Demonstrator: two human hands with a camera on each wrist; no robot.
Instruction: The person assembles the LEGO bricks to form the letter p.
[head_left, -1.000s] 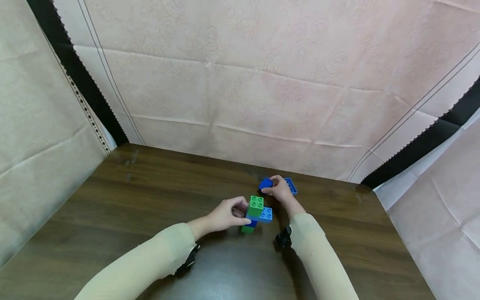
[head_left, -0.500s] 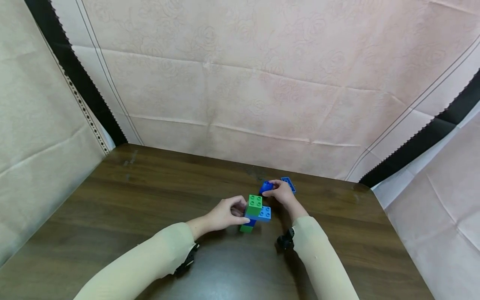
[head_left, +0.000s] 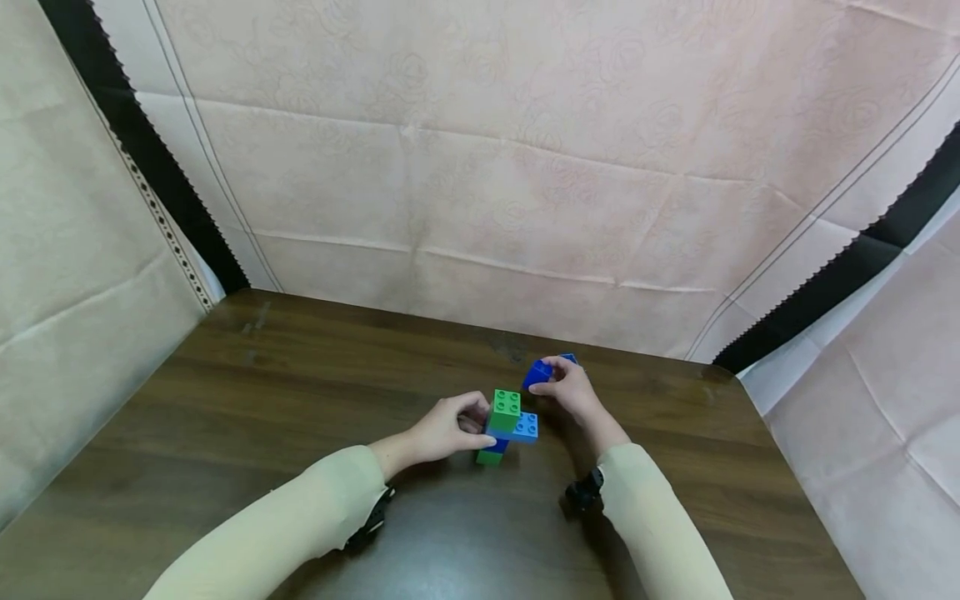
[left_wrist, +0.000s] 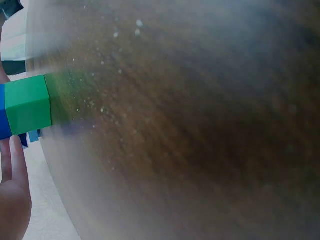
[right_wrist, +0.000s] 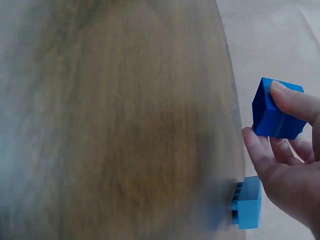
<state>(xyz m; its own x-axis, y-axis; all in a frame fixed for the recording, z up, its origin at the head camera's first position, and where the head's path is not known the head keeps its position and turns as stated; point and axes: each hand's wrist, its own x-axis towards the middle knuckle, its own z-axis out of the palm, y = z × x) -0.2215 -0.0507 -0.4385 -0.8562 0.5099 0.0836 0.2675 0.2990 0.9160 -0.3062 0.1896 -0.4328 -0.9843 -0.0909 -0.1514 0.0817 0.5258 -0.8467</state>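
Note:
My left hand [head_left: 442, 429] holds a small stack of toy building bricks [head_left: 506, 410] upright on the table, thumb on the near side. A green brick tops it, a light blue one below juts to the right, then come a dark blue and a green brick. In the left wrist view the bottom green brick [left_wrist: 29, 104] shows close to the wood. Behind and right of the stack, my right hand [head_left: 576, 390] pinches a dark blue brick [head_left: 537, 374] between thumb and fingers. The right wrist view shows this blue brick [right_wrist: 277, 112] tilted, off the table.
Another blue brick [head_left: 570, 358] lies behind the right hand, mostly hidden; in the right wrist view this lighter-looking brick [right_wrist: 250, 204] rests studs down. The brown wooden table [head_left: 337, 358] ends at a pale cloth wall [head_left: 480, 208]. Cloth also hangs at both sides.
My right hand has shifted a little right and nearer, turning the dark blue brick in its fingers and covering more of the other blue brick. The left hand and stack stay put.

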